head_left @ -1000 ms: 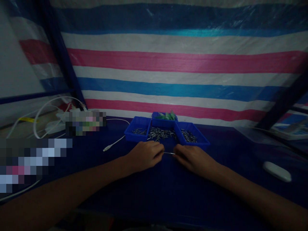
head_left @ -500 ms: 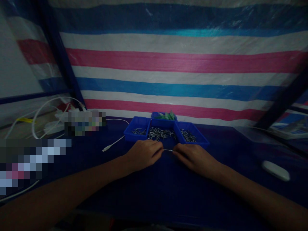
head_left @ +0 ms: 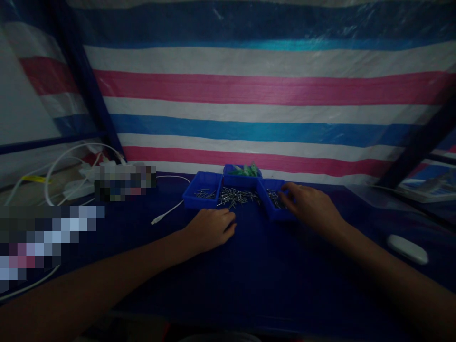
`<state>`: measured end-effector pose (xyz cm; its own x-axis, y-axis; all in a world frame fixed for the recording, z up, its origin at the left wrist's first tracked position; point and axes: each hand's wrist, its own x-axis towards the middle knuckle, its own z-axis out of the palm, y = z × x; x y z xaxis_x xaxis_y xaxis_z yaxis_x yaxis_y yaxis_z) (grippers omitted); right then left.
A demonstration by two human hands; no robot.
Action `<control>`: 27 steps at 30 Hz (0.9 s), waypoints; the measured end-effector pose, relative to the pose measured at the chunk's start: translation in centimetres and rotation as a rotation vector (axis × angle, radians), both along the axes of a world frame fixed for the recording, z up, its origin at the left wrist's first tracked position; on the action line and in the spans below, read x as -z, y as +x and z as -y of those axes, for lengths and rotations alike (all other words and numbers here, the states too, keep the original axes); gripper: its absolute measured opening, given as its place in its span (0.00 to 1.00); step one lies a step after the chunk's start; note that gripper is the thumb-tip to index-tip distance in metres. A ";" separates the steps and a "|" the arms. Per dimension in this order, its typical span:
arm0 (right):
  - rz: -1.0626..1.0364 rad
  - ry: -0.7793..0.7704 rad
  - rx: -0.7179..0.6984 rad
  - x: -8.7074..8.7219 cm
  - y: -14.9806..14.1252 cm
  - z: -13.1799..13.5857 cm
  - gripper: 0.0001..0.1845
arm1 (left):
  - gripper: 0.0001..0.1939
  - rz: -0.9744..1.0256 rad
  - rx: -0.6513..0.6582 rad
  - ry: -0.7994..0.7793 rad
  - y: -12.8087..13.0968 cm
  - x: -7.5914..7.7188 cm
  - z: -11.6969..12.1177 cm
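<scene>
My left hand rests low over the table in front of the left blue tray, fingers curled and pressed together. Whatever it holds, if anything, is hidden. At the right blue tray, my right hand reaches over the rim with thumb and fingers apart, and no held piece shows. Thin metal pins lie in that tray under the fingertips. A pile of similar metal pins spreads between the side trays, and a few more pins sit in the left tray.
A third blue tray at the back holds green pieces. A white cable ends left of the trays. On the right lies a white rounded object. Striped sheeting hangs behind the blue table.
My right hand has moved from beside the left hand up and right to the right tray. The thin metal piece seen between both hands no longer shows. My left hand stays nearly in place.
</scene>
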<state>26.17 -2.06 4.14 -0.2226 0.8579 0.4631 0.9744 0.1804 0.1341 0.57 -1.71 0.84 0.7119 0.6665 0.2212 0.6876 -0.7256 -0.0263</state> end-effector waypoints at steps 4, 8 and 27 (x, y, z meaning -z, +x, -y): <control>-0.088 -0.019 -0.231 0.2 -0.9 0.7 0.13 | 0.10 -0.027 -0.043 -0.021 0.0 0.2 -0.1; -0.123 -0.139 -0.526 0.9 -2.3 1.8 0.11 | 0.13 -0.046 -0.089 -0.007 0.3 0.5 -0.3; -0.015 -0.383 -0.716 1.9 -3.7 3.1 0.10 | 0.17 -0.027 -0.128 0.003 0.7 1.2 -0.7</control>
